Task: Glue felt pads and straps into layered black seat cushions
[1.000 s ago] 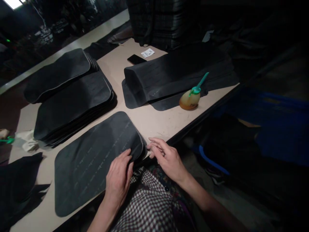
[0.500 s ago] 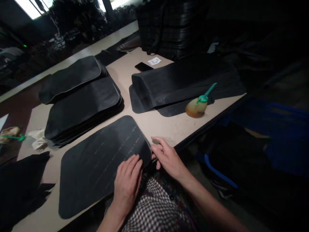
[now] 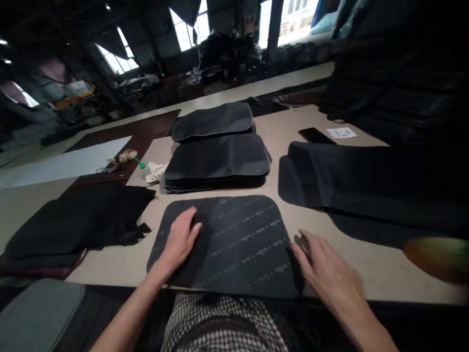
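Observation:
A dark rounded-corner sheet [image 3: 234,249] with rows of faint pale print lies flat at the table's front edge. My left hand [image 3: 180,240] rests over its left part, fingers and thumb apart. At the sheet's right edge is my right hand [image 3: 328,266], open, with the thumb close to the edge and the fingers over the table; whether the thumb touches the sheet I cannot tell. Just behind lies a stack of similar dark sheets [image 3: 218,159], and farther back another dark stack [image 3: 214,121].
Long dark sheets [image 3: 359,181] cover the right side, near a blurred bottle of amber liquid [image 3: 436,256]. A phone [image 3: 317,136] and a white paper card [image 3: 341,132] lie behind them. Black cloth [image 3: 80,217] is piled at left, below a green-tipped bottle [image 3: 142,167] and crumpled cloth [image 3: 156,173].
The view has swung left and up. My left hand has moved to the sheet's left part, while my right hand has opened at its right edge. The sheet now lies squarer to the table edge.

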Motion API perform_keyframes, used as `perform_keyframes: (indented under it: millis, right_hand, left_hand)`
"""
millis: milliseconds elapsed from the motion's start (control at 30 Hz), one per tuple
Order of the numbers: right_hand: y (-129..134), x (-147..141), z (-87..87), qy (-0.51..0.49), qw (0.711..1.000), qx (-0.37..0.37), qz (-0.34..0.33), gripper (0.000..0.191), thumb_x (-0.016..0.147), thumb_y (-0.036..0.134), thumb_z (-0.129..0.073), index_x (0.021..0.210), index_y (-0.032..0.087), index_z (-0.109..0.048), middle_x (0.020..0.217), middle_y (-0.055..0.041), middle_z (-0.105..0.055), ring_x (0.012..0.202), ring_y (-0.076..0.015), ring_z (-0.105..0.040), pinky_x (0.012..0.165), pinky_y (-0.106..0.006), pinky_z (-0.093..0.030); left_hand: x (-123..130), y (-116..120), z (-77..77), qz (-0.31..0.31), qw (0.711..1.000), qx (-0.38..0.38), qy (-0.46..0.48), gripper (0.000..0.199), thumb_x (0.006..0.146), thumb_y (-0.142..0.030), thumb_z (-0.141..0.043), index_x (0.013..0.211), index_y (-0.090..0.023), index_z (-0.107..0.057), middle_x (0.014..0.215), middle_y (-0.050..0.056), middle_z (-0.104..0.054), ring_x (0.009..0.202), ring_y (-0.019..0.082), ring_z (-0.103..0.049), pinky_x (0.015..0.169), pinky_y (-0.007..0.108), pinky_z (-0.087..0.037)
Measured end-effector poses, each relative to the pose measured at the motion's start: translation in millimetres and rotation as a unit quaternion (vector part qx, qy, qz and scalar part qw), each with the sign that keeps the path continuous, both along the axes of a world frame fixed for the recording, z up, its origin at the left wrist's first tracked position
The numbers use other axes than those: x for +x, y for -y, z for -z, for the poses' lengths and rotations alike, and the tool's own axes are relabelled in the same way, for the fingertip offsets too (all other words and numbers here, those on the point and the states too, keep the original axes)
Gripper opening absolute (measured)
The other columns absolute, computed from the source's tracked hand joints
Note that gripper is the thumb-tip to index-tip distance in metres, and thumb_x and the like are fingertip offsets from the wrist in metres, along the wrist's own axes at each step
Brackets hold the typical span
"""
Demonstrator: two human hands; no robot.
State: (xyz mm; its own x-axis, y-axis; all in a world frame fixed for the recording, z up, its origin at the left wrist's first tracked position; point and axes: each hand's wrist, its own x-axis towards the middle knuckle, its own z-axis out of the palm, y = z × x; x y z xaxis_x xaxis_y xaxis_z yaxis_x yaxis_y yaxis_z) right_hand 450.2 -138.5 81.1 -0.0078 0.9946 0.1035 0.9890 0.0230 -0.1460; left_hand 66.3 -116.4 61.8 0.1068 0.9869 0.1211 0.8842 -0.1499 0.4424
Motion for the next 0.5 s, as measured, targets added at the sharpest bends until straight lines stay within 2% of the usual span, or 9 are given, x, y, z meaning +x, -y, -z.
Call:
perform_keyframes:
  millis: [67, 133, 200, 333, 433, 500]
  right_hand:
    - [-15, -5, 4.6, 0.014, 1.0, -0.015, 0.002, 0.051, 0.106, 0.052, -0.032, 0.132, 0.016, -0.056, 0.125, -0.0137, -0.067, 0.108, -0.0327, -0.067, 0.08, -0.044, -0.055]
    - [-24, -11, 8.0, 0.027, 0.999, -0.044, -0.004, 0.054, 0.103, 0.055, -0.035, 0.132, 0.015, -0.056, 0.126, -0.015, -0.066, 0.109, -0.0338, -0.066, 0.078, -0.045, -0.056]
    - [-27, -17, 11.0, 0.034, 0.997, -0.07, -0.003, 0.055, 0.102, 0.057, -0.035, 0.132, 0.016, -0.055, 0.128, -0.0151, -0.065, 0.11, -0.0342, -0.066, 0.075, -0.045, -0.055]
    - [-33, -18, 16.0, 0.01, 0.995, -0.1, 0.013, 0.056, 0.099, 0.058, -0.036, 0.132, 0.017, -0.056, 0.132, -0.0155, -0.064, 0.113, -0.0352, -0.066, 0.08, -0.048, -0.055]
    - [-46, -12, 16.3, -0.048, 0.986, -0.156, 0.044, 0.057, 0.09, 0.062, -0.048, 0.126, 0.02, -0.06, 0.135, -0.0151, -0.065, 0.118, -0.0363, -0.065, 0.087, -0.048, -0.054]
    - [-56, -8, 15.2, -0.093, 0.977, -0.181, 0.063, 0.059, 0.082, 0.063, -0.059, 0.122, 0.02, -0.062, 0.127, -0.0161, -0.069, 0.116, -0.0377, -0.067, 0.087, -0.047, -0.054]
  left_hand:
    - [-50, -27, 10.7, -0.078, 0.995, -0.048, -0.049, 0.052, 0.106, -0.043, -0.041, 0.149, -0.014, -0.042, 0.15, 0.018, -0.052, 0.14, 0.029, -0.048, 0.117, 0.047, -0.039]
    - [-89, -48, 19.9, -0.101, 0.99, -0.073, -0.061, 0.058, 0.102, -0.047, -0.048, 0.147, -0.01, -0.044, 0.147, 0.021, -0.053, 0.137, 0.033, -0.049, 0.116, 0.048, -0.039]
    - [-112, -62, 26.6, -0.094, 0.99, -0.092, -0.06, 0.059, 0.097, -0.051, -0.058, 0.141, -0.012, -0.053, 0.141, 0.021, -0.058, 0.133, 0.035, -0.052, 0.114, 0.048, -0.04]
    - [-128, -77, 33.9, -0.075, 0.989, -0.12, -0.048, 0.051, 0.087, -0.055, -0.069, 0.12, -0.017, -0.066, 0.124, 0.017, -0.065, 0.121, 0.035, -0.058, 0.106, 0.043, -0.044]
    - [-131, -88, 35.9, -0.08, 0.986, -0.142, -0.027, 0.051, 0.078, -0.054, -0.077, 0.111, -0.017, -0.067, 0.119, 0.017, -0.066, 0.117, 0.036, -0.06, 0.099, 0.041, -0.046]
    - [-134, -95, 35.6, -0.083, 0.983, -0.163, -0.002, 0.054, 0.071, -0.053, -0.081, 0.107, -0.016, -0.066, 0.115, 0.016, -0.069, 0.112, 0.037, -0.063, 0.091, 0.038, -0.048]
